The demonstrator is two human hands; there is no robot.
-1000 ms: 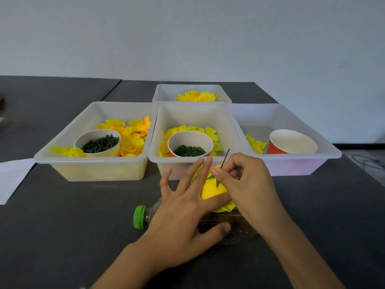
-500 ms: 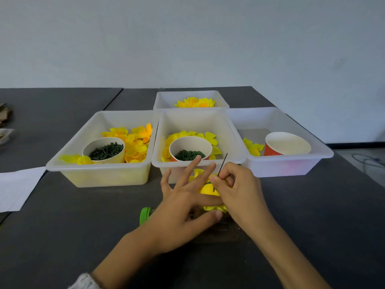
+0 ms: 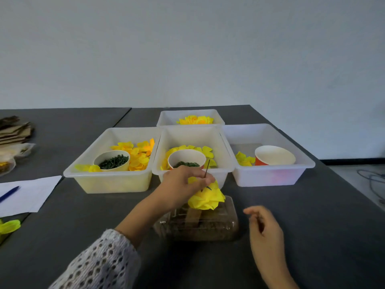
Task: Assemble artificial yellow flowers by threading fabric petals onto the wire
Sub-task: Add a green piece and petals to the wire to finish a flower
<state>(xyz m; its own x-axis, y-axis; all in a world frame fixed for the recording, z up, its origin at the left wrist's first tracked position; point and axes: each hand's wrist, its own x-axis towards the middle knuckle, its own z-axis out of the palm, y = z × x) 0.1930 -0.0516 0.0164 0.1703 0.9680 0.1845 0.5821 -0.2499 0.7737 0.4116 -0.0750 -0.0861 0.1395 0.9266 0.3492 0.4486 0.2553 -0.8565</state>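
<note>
A yellow fabric flower (image 3: 207, 198) sits on a thin dark wire (image 3: 206, 168) that sticks up above a clear plastic bottle (image 3: 198, 225) lying on the table. My left hand (image 3: 183, 184) grips the flower at its top, fingers curled round the wire. My right hand (image 3: 263, 228) hovers to the right of the bottle, fingers loosely curled, holding nothing. Loose yellow petals (image 3: 138, 152) lie in the left bin, and more petals (image 3: 205, 152) lie in the middle bin.
Three white bins stand side by side: left bin (image 3: 108, 181), middle bin (image 3: 220, 171), right bin (image 3: 268, 176), with a fourth bin (image 3: 166, 119) behind. Paper cups (image 3: 112, 160) hold green bits. An orange cup (image 3: 274, 156) sits right. Paper and a pen (image 3: 9, 193) lie left.
My right hand let go of the wire and drew back to the right. My left hand moved onto the flower and took hold of it. The camera tilted up.
</note>
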